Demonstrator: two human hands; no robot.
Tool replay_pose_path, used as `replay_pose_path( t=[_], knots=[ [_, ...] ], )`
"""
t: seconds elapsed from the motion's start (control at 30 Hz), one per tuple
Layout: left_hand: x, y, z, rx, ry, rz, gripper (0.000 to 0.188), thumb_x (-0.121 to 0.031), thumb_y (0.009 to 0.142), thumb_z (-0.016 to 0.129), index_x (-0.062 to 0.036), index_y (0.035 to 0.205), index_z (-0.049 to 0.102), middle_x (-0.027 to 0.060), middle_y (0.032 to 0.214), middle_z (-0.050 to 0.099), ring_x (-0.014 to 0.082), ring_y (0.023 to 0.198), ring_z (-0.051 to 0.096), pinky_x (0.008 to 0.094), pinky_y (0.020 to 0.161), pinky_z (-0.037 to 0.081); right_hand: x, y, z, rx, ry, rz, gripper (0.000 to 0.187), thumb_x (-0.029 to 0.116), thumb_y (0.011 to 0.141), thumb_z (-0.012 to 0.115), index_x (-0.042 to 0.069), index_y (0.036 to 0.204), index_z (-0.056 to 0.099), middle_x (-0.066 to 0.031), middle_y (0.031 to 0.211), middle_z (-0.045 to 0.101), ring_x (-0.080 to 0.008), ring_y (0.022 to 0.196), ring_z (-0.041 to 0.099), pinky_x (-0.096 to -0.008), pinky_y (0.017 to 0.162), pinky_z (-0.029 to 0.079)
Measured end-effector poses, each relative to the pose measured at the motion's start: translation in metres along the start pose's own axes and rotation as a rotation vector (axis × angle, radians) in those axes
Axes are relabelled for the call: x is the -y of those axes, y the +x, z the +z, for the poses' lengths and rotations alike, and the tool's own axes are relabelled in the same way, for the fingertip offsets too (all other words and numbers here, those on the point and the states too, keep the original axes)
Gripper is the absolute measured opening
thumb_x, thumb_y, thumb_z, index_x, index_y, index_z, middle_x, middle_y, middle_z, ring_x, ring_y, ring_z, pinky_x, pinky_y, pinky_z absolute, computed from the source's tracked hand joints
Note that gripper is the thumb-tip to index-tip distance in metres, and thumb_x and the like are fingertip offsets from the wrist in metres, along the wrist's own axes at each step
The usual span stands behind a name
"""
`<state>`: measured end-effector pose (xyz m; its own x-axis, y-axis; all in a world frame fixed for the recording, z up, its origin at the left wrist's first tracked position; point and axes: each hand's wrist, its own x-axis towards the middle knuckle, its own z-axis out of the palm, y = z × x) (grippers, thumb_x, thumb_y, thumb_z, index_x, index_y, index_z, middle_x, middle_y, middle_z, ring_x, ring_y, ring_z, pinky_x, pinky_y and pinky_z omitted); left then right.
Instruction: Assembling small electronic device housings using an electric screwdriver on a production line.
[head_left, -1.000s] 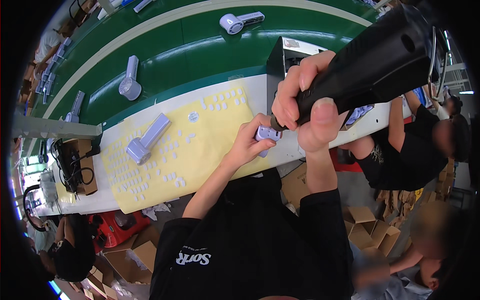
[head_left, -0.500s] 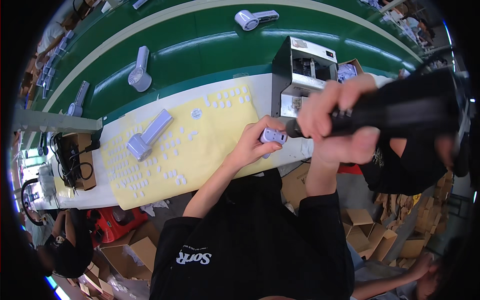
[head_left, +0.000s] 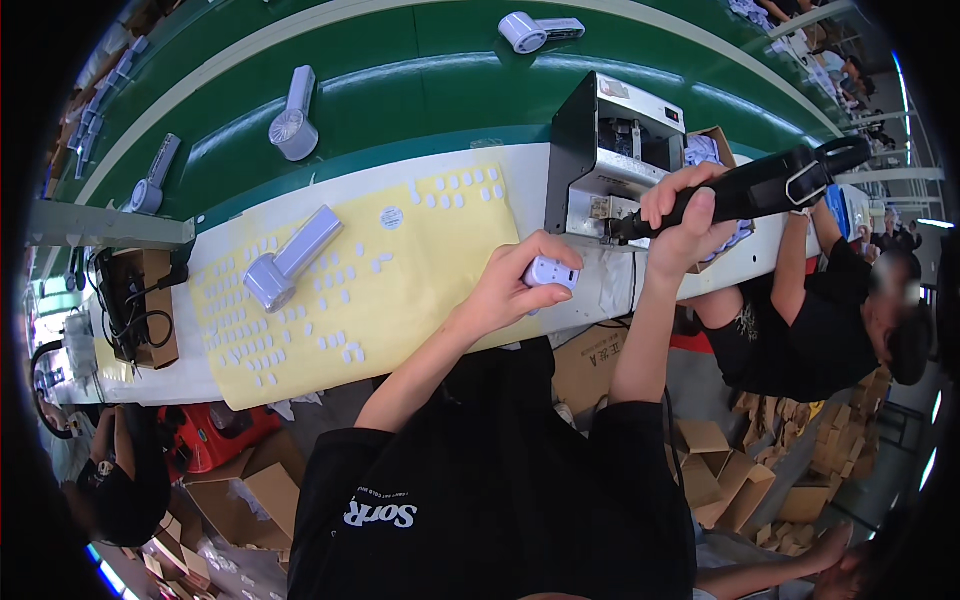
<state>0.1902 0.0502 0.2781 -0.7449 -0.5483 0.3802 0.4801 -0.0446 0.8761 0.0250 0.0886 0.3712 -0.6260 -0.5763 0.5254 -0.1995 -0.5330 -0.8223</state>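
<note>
My left hand [head_left: 500, 288] is wrapped round a pale lilac handheld fan [head_left: 552, 273], gripped so that the end of its handle faces up and right. Small holes and a dark slot show on that end. My right hand [head_left: 690, 215] grips a black electric screwdriver [head_left: 765, 192], its tip pointing left at the lower front of a black and silver screw feeder [head_left: 573, 150]. Whether the tip touches the feeder I cannot tell. Left of my hands, another lilac fan [head_left: 293, 260] lies on a yellow sheet [head_left: 420, 280] among several small white oval pieces [head_left: 250, 350].
Beyond the table runs a green conveyor belt [head_left: 400, 100] carrying several lilac fans. A carton [head_left: 160, 330] with black cables stands at the left, and another carton [head_left: 715, 150] behind the screwdriver. A co-worker [head_left: 810, 320] sits at the right. Open cardboard boxes [head_left: 250, 500] lie on the floor.
My right hand has swung the screwdriver away from the fan's handle end to the screw feeder. My left hand still holds the fan. The fans on the belt have shifted slightly right.
</note>
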Motion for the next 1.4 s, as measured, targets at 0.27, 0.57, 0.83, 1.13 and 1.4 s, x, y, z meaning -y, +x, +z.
replay_pose_path(
  t=[0.27, 0.57, 0.83, 1.13, 1.4],
  knots=[
    [-0.001, 0.0, -0.001, 0.007, 0.0, -0.046, 0.03, -0.019, 0.076, 0.069, -0.006, 0.096, 0.052, 0.0061, 0.093, 0.061, 0.0168, 0.078, 0.058, 0.0267, 0.07, 0.045, 0.006, -0.017, -0.014, 0.059, -0.109, 0.093, 0.036, 0.038, 0.084, 0.054, 0.007, 0.09, 0.037, -0.004, 0.057, 0.039, -0.0106, 0.042, 0.037, -0.024, 0.039, 0.035],
    [-0.003, 0.003, 0.004, -0.038, 0.029, 0.0, 0.045, -0.043, 0.077, 0.065, -0.0049, 0.094, 0.049, 0.0109, 0.082, 0.059, 0.0169, 0.071, 0.057, 0.027, 0.06, 0.043, 0.076, -0.001, 0.016, 0.294, 0.403, 0.089, 0.053, 0.049, 0.077, 0.061, 0.005, 0.094, 0.036, -0.0072, 0.059, 0.044, -0.0114, 0.04, 0.039, -0.0248, 0.038, 0.037],
    [-0.009, -0.002, 0.001, -0.028, 0.09, 0.016, 0.037, -0.026, 0.074, 0.072, -0.0054, 0.095, 0.05, 0.005, 0.088, 0.059, 0.0147, 0.071, 0.055, 0.0259, 0.063, 0.044, 0.087, 0.006, 0.072, 0.45, 0.266, 0.164, 0.055, 0.055, 0.075, 0.059, 0.008, 0.089, 0.034, -0.0033, 0.055, 0.041, -0.0092, 0.037, 0.036, -0.0228, 0.034, 0.032],
    [-0.011, -0.004, 0.001, -0.052, 0.129, 0.004, 0.039, -0.029, 0.074, 0.073, -0.0054, 0.094, 0.049, 0.0039, 0.081, 0.056, 0.0131, 0.064, 0.05, 0.0251, 0.058, 0.04, 0.079, -0.002, 0.078, 0.413, 0.308, 0.188, 0.037, 0.029, 0.071, 0.064, 0.003, 0.087, 0.042, -0.005, 0.06, 0.049, -0.0077, 0.047, 0.044, -0.0201, 0.043, 0.036],
    [-0.01, -0.004, 0.002, -0.063, 0.129, 0.014, 0.039, -0.029, 0.074, 0.072, -0.0054, 0.094, 0.049, 0.0037, 0.08, 0.056, 0.0131, 0.064, 0.05, 0.0245, 0.06, 0.04, 0.083, -0.003, 0.082, 0.388, 0.233, 0.166, 0.047, 0.04, 0.071, 0.065, 0.005, 0.088, 0.038, -0.0049, 0.058, 0.046, -0.0085, 0.042, 0.041, -0.0209, 0.039, 0.036]
  ],
)
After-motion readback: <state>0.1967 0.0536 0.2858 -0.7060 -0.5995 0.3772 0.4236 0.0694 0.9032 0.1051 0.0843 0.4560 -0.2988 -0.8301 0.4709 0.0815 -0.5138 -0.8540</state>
